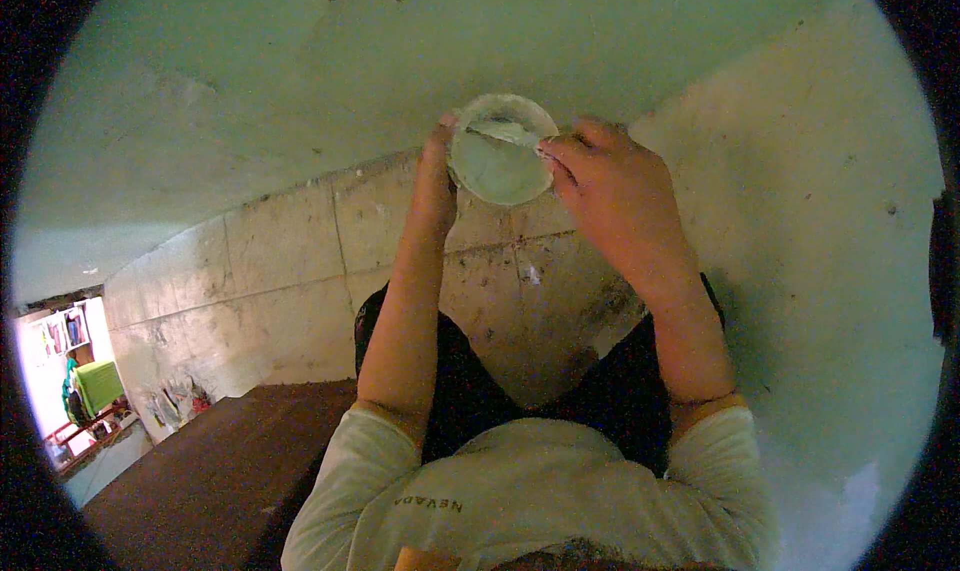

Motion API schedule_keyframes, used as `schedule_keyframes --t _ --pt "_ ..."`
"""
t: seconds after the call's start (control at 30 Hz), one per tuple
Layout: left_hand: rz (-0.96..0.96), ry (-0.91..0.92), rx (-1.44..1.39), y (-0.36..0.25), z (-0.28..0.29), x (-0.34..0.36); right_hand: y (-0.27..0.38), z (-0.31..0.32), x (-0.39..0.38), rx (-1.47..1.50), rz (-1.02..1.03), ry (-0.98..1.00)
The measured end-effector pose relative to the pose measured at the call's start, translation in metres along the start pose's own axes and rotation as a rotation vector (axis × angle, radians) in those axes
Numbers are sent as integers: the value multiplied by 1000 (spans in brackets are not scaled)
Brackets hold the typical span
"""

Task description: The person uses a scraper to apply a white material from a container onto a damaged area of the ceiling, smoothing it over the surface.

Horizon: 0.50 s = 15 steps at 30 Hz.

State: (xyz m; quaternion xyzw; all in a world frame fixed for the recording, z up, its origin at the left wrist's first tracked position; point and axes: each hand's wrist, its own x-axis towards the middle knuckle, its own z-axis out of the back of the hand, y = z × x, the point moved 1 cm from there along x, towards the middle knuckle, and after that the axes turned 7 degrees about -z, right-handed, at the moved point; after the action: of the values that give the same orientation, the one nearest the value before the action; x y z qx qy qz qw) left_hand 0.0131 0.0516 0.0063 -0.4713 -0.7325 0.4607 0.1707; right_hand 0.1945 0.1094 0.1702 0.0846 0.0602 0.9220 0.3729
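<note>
Raised in front of me is a round, pale translucent tub [500, 179] with a pale substance in it. My left hand [437, 176] grips the tub's left side, fingers partly hidden behind it. At the tub's right rim, my right hand [615, 196] has its thumb and fingers closed on a thin pale tool [505, 134] that lies across the upper part of the tub's opening. The tool's exact kind is unclear.
A pale green wall [430, 41] rises ahead, meeting stained floor tiles [270, 266]. Another wall [830, 251] is at my right. A dark brown board [200, 471] lies at lower left. A bright doorway at far left shows a green object [98, 385].
</note>
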Motion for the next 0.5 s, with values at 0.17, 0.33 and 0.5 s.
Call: schedule_keyframes --t 0.17,0.33,0.5 --pt "16 -35 -12 -6 -9 -4 -7 10 -6 -11 91 23" --pt "20 -27 58 -5 -9 -2 -10 41 -5 19 48 7" --pt "83 52 94 -11 -18 -9 -15 23 5 81 133 -59"
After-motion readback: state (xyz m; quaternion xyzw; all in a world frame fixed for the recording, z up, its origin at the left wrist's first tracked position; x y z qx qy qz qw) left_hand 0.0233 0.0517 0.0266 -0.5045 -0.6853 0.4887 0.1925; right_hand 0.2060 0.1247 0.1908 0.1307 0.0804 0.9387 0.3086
